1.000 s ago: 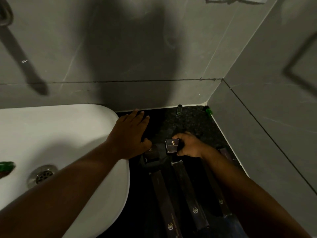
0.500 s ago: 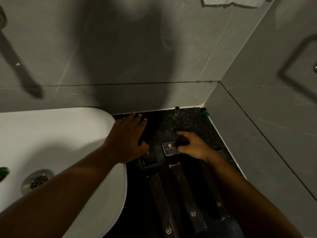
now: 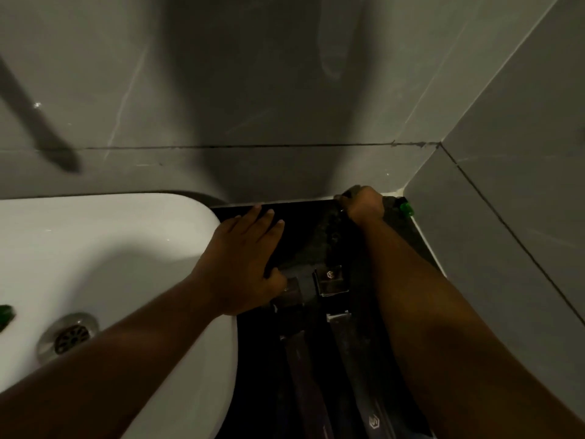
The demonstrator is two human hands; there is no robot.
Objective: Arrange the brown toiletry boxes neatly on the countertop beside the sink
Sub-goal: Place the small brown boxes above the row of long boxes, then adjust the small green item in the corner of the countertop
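Observation:
Two small square brown boxes lie on the dark countertop (image 3: 250, 359): one with a gold logo (image 3: 332, 278), and one (image 3: 289, 294) beside my left thumb. Nearer to me, two long brown boxes (image 3: 304, 384) (image 3: 357, 375) lie side by side, pointing away from me. My left hand (image 3: 240, 258) rests flat, palm down, fingers apart, across the sink rim and the countertop. My right hand (image 3: 361, 205) is at the back wall, its fingers curled around a small dark item (image 3: 346, 193) that is mostly hidden.
The white sink (image 3: 126, 248) with its metal drain (image 3: 71, 335) fills the left. Grey tiled walls close the counter at the back and right. A small green cap (image 3: 406, 209) sits in the back right corner. Something green (image 3: 4, 313) shows at the left edge.
My right hand let go of the logo box and reached back to the wall, closing on the small dark item there. The left hand stayed flat.

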